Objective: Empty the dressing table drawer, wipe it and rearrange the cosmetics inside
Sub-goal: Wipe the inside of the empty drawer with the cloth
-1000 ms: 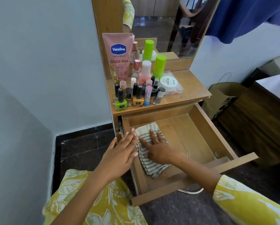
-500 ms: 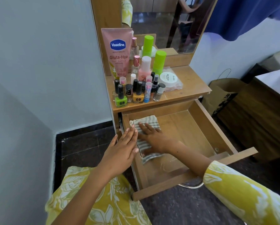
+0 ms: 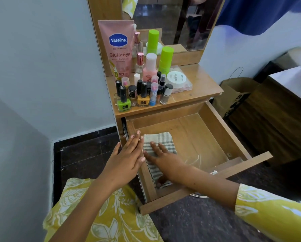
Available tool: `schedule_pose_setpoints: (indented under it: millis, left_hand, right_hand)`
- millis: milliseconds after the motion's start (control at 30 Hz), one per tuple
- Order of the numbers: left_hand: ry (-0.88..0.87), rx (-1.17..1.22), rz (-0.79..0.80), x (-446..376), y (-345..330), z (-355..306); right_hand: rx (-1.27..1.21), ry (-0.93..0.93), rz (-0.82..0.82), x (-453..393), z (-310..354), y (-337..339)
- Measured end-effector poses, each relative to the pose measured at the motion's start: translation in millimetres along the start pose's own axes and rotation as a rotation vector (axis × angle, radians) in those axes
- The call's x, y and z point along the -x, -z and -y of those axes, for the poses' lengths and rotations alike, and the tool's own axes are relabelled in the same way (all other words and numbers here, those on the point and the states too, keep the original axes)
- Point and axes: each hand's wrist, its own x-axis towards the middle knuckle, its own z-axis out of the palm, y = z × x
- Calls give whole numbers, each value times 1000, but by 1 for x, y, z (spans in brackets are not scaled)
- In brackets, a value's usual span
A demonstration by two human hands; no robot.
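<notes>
The wooden drawer [image 3: 221, 126] is pulled out, and its floor holds only a grey-and-white striped cloth [image 3: 159, 139] along the left side. My right hand [image 3: 163, 159] lies flat on the cloth with straight fingers, pressing it to the drawer floor. My left hand [image 3: 127, 159] rests with straight fingers on the drawer's left wall. The cosmetics stand on the dressing table top [image 3: 202, 84]: a pink Vaseline tube [image 3: 118, 48], green bottles [image 3: 165, 58], several nail polish bottles [image 3: 142, 96] and a round white tub [image 3: 176, 79].
A mirror [image 3: 172, 20] rises behind the cosmetics. A pale wall stands to the left, with dark floor tiles [image 3: 87, 151] below. A brown paper bag [image 3: 233, 95] and a dark wooden cabinet [image 3: 277, 119] sit to the right of the drawer.
My right hand slid the cloth toward the drawer's back left corner, then drew back slightly toward the front. My left hand stayed on the drawer's left wall.
</notes>
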Motion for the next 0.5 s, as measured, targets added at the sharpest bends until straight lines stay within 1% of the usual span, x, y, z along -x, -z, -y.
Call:
schedule_pose_setpoints:
  millis: [67, 200, 300, 367, 400, 500]
  left_hand:
    - [-1, 9, 10, 0, 0, 1]
    - [9, 31, 17, 0, 2, 1]
    - [-2, 37, 5, -1, -1, 3]
    - [-21, 31, -7, -1, -3, 5]
    - [-25, 34, -11, -1, -4, 4]
    - [-10, 19, -7, 0, -3, 3]
  right_hand:
    - [-60, -16, 0, 4, -14, 3]
    - [-157, -92, -4, 17, -64, 10]
    - [-276, -90, -60, 22, -92, 16]
    - [-303, -106, -114, 19, -96, 14]
    - [-285, -117, -113, 17, -93, 13]
    - [-227, -116, -52, 14, -75, 7]
